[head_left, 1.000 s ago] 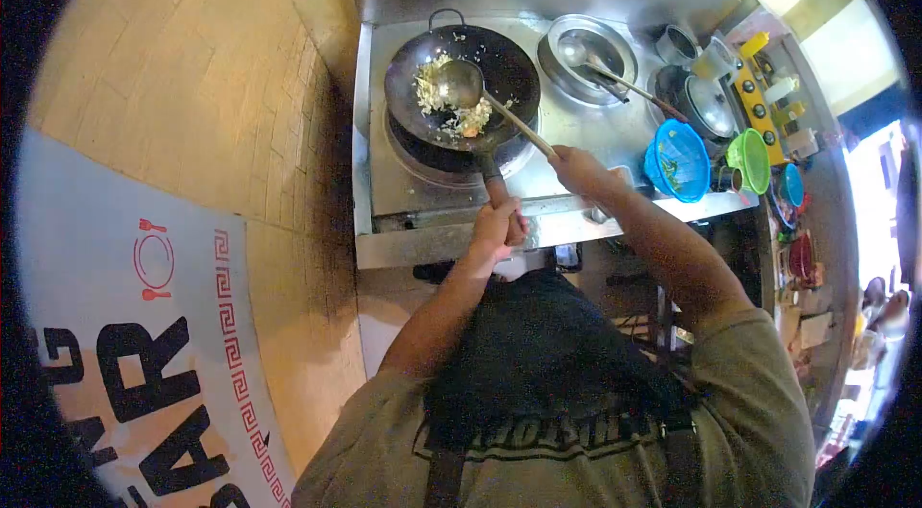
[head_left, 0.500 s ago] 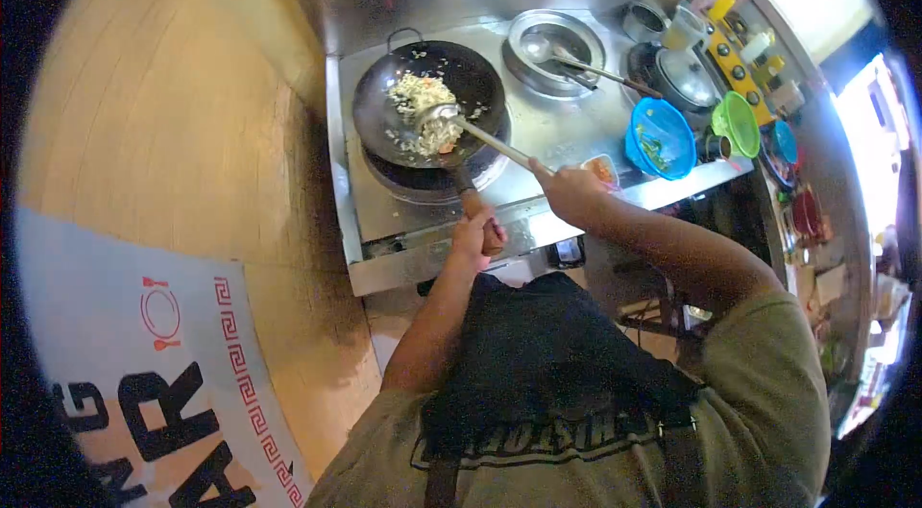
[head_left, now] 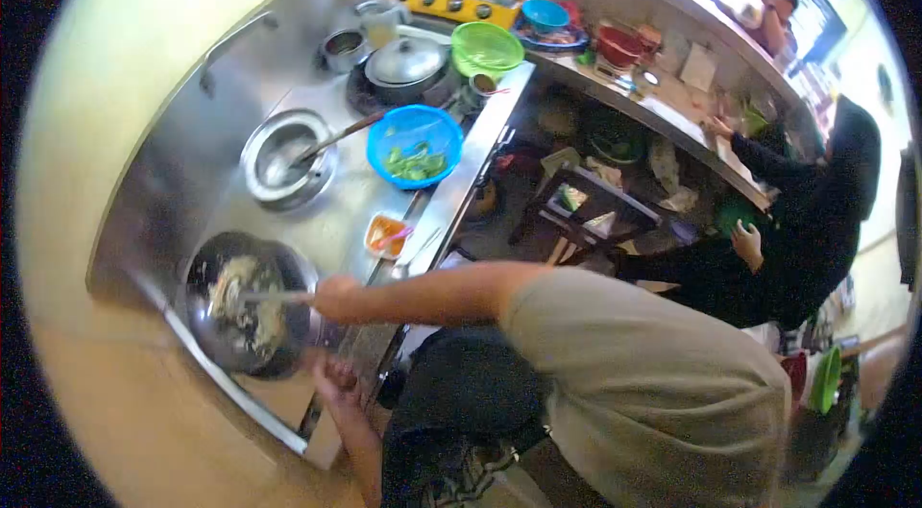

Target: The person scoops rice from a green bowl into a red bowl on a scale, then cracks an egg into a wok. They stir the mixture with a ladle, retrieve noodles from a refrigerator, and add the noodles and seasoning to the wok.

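My right hand [head_left: 338, 300] is closed around the shaft of a long metal wok ladle [head_left: 279, 297]. The ladle's head dips into pale chopped food, perhaps rice or egg, in a dark wok [head_left: 226, 345] at the lower left. Below it, my left hand [head_left: 336, 379] is curled beside the wok's near edge, where the wooden wok handle is; blur and the fingers mostly hide the handle. Close to my right hand, a small white tub [head_left: 386, 235] holds orange-red food and a pink spoon.
Across the steel stove stand a metal pot with a ladle [head_left: 279, 162], a blue basin [head_left: 415, 145] of greens, a lidded pot [head_left: 406, 66] and a green basket [head_left: 487, 49]. Bottles line a yellow burner unit [head_left: 456, 7]. At right, a person in black [head_left: 816, 191] reaches toward the counter.
My view has swung to the right, bringing the counter and another person into sight. The wok now appears lower and farther left. The ladle is still in the food.
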`<state>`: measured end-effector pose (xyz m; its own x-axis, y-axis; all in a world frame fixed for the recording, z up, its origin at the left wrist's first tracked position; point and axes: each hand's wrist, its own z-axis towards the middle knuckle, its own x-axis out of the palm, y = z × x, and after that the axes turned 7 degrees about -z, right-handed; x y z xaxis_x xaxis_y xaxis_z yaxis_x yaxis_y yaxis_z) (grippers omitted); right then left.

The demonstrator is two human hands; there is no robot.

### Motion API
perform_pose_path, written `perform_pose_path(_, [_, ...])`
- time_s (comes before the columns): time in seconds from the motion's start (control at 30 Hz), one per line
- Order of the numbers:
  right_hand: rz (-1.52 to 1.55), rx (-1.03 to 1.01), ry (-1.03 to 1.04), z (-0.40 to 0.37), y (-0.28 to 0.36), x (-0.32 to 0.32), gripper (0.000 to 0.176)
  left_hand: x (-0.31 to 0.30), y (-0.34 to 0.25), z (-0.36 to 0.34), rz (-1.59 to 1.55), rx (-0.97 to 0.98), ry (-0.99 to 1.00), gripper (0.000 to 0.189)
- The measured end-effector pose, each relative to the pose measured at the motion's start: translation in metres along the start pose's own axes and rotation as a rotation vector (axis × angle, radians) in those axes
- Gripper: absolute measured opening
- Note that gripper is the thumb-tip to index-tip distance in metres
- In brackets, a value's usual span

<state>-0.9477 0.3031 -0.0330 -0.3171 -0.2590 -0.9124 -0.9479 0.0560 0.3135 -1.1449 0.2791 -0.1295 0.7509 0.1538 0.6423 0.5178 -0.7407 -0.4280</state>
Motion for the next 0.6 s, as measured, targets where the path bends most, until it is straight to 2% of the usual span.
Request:
perform_pose_path(0.03, [0.037,-0.098,0.044,0.011,-0.016,0.018,0.032,0.007,0.001,-0.002,0.02,0.06,-0.031,0.021])
perform_pose_path(0.07, [0.192,-0.022,0.045,0.016,-0.032,0.039,0.034,0.011,0.003,-0.004,0.04,0.123,-0.068,0.021])
perform_pose_path(0.13, [0.293,-0.054,0.035,0.007,-0.06,0.038,0.038,-0.036,0.003,0.015,0.145,0.256,0.061,0.029])
perform_pose_path(0.2, [0.173,-0.266,0.016,-0.055,-0.118,-0.023,0.041,-0.047,0.012,0.016,0.003,0.266,0.152,0.038])
perform_pose_path(0.27, [0.334,-0.002,0.043,-0.102,-0.192,-0.081,0.045,-0.014,0.023,-0.01,-0.371,0.14,0.199,0.052])
perform_pose_path(0.3, [0.446,0.067,-0.31,-0.098,-0.262,-0.039,0.041,0.002,0.031,-0.014,-0.372,0.153,0.144,0.052])
perform_pose_path(0.33, [0.615,0.307,-0.181,-0.127,-0.322,-0.077,0.036,0.024,0.044,-0.007,-0.231,0.194,0.05,0.052])
perform_pose_path(0.37, [0.508,0.42,-0.442,-0.138,-0.41,-0.057,0.034,0.049,0.059,0.003,-0.087,0.216,-0.043,0.052])
perform_pose_path(0.4, [0.436,0.687,-0.538,-0.159,-0.491,-0.064,0.021,0.072,0.072,0.012,0.042,0.236,-0.124,0.052])
perform_pose_path(0.43, [0.071,0.716,-0.712,-0.192,-0.564,-0.075,0.017,0.097,0.086,0.026,0.142,0.244,-0.187,0.053])
perform_pose_path(0.47, [0.893,0.906,-0.902,-0.228,-0.625,-0.087,0.019,0.121,0.097,0.037,0.224,0.25,-0.239,0.053])
perform_pose_path(0.5, [1.312,0.978,-1.09,-0.256,-0.692,-0.088,0.025,0.143,0.107,0.048,0.297,0.251,-0.286,0.053])
perform_pose_path(0.57, [1.469,1.082,-1.318,-0.304,-0.799,-0.095,0.056,0.18,0.13,0.065,0.395,0.251,-0.339,0.054])
perform_pose_path(0.6, [1.554,1.127,-1.281,-0.322,-0.856,-0.092,0.068,0.196,0.14,0.072,0.424,0.249,-0.354,0.054])
